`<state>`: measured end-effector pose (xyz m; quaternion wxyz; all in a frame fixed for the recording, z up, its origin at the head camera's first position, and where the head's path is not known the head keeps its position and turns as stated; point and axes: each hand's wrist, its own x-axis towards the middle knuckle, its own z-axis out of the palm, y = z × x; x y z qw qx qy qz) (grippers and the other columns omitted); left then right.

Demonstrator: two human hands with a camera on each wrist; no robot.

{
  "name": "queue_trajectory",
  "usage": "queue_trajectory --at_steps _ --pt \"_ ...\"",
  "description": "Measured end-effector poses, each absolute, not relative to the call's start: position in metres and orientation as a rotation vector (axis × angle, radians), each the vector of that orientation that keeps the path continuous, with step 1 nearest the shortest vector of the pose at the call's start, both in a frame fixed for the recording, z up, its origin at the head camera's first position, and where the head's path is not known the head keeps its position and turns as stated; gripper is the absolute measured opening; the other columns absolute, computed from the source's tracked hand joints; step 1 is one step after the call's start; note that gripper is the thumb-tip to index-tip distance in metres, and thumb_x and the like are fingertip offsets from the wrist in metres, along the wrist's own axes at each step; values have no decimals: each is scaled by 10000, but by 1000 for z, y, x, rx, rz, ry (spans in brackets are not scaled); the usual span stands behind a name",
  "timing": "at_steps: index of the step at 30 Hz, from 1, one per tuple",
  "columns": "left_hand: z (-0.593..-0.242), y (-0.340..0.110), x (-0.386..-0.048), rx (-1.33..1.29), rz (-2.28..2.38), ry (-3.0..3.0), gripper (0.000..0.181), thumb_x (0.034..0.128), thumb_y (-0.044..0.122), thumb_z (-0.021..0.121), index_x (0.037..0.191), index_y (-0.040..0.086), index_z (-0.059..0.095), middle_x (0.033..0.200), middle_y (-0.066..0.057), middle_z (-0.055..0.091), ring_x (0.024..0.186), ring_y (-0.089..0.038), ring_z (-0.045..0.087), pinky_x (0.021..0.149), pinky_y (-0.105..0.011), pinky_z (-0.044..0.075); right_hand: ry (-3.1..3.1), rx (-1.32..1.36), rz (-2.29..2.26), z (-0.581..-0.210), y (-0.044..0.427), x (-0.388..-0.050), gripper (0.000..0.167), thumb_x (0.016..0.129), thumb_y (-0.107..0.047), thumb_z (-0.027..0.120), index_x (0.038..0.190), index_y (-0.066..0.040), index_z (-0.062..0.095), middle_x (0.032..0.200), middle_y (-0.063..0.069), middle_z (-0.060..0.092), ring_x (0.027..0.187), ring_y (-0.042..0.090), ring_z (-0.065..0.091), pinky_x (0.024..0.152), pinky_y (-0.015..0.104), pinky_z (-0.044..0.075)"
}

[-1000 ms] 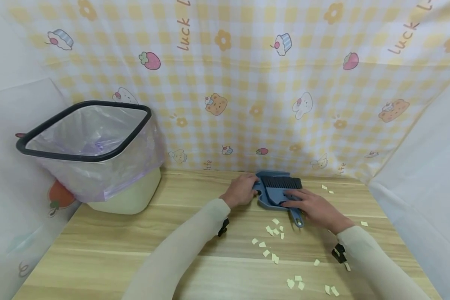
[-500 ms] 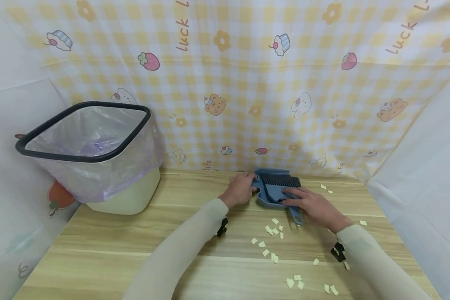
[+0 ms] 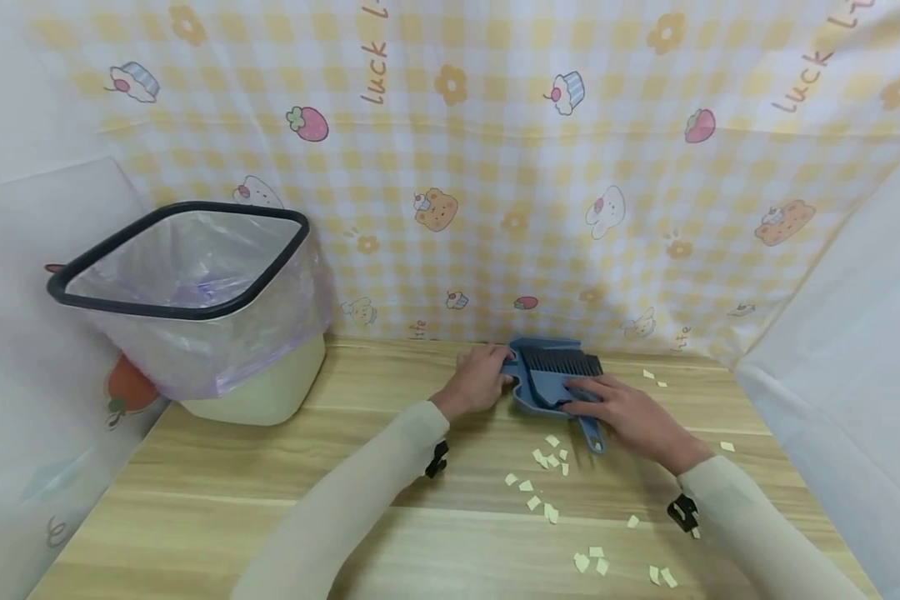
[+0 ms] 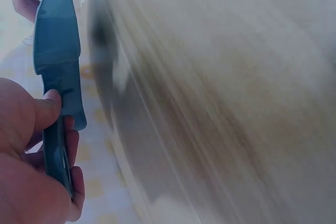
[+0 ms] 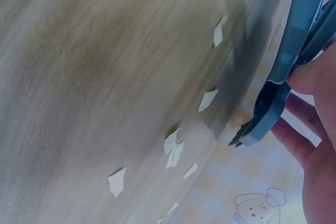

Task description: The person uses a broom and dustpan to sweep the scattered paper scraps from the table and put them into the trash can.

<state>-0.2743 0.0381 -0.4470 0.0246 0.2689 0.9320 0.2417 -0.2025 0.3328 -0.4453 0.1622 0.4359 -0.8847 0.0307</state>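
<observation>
Left hand [image 3: 478,382] grips the likely light, stiff dustpan [image 4: 58,32] aptly by its handle [image 4: 55,153]; right hand [image 3: 633,417] pinches the brush [image 3: 549,385].

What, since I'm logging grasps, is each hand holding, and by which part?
The left hand holds the dustpan by its handle; the right hand, the hand brush by its head, near the handle. Whether it also grips the dustpan is unclear.
</observation>
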Motion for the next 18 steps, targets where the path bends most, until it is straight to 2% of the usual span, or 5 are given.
queue_trajectory --at_steps 5,12,18 --pt "-446 29 -267 871 770 2894 406 1127 229 658 1503 81 618 1609 -99 556 1473 -326 504 1145 -538 417 -2514 1262 47 -443 327 -197 609 846 148 700 1319 -220 810 1472 176 667 1206 397 663 869 541 624" --pt "-439 13 -255 949 832 2884 382 1128 200 657 1476 47 630 1540 -134 606 1399 -353 555 1123 -570 430 -2481 1299 -1 -437 316 -188 689 764 189 746 1313 -223 812 1470 181 667 1214 390 654 889 540 618" --pt "-433 -1 -244 982 875 2904 362 1107 173 687 1432 17 653 1489 -150 634 1393 -359 568 1140 -592 438 -2424 1335 -21 -431 304 -183 608 814 125 749 1305 -226 815 1447 175 685 1199 387 666 912 538 619"
